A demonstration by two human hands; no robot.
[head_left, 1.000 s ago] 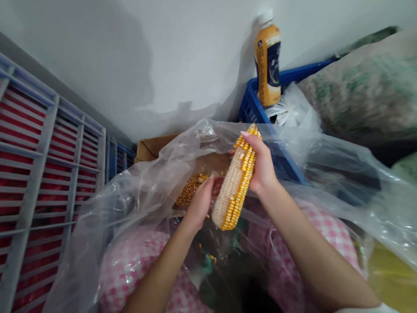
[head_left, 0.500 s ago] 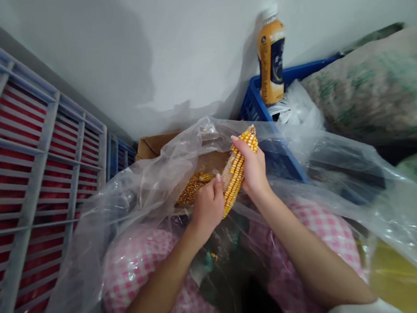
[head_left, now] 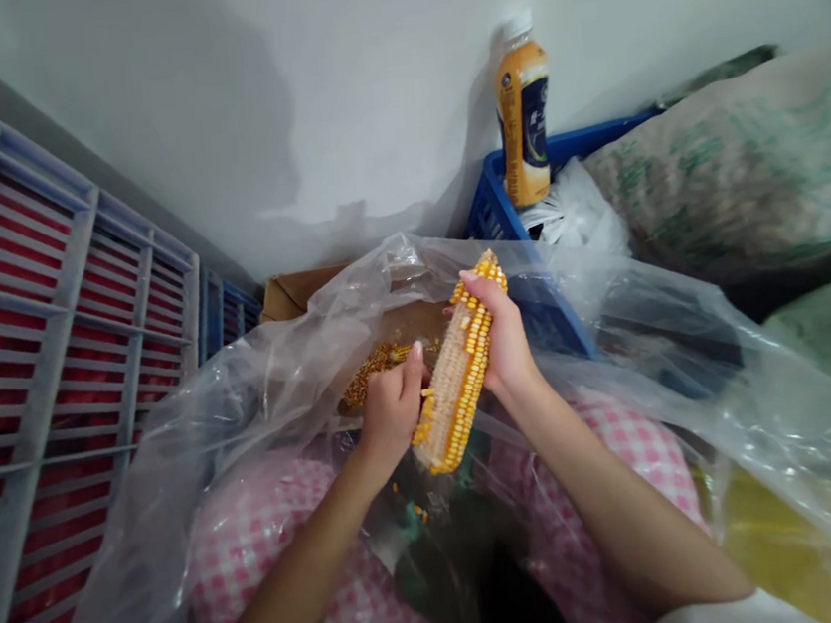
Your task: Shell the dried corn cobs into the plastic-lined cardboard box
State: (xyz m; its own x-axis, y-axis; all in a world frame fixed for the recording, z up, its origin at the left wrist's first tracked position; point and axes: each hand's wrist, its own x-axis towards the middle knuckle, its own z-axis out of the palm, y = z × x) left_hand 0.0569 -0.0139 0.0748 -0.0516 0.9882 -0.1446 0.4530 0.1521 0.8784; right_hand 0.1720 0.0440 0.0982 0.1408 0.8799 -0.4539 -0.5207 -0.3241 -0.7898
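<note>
A yellow ear of corn (head_left: 460,376) slants over the plastic sheet, with a broad strip of bare pale cob showing between rows of kernels. My right hand (head_left: 502,332) wraps around its upper end, thumb across the top. Just left of the ear, my left hand (head_left: 394,404) is closed with the thumb pointing up; what its curled fingers contain is hidden. Loose yellow kernels show between that hand and the cob. Behind the left hand lies a pile of corn kernels (head_left: 367,375) in the plastic.
Clear plastic sheeting (head_left: 258,379) drapes over my knees and a cardboard box (head_left: 293,293). At left stands a slatted crate (head_left: 64,351). A blue basket (head_left: 494,198) at right holds a bottle (head_left: 525,124) and a white bag (head_left: 576,208), beside a large full sack (head_left: 736,165).
My left hand has drawn away left from the cob. More bare cob shows on the ear, whose lower end has shifted down and left. Loose kernels now show beside it.
</note>
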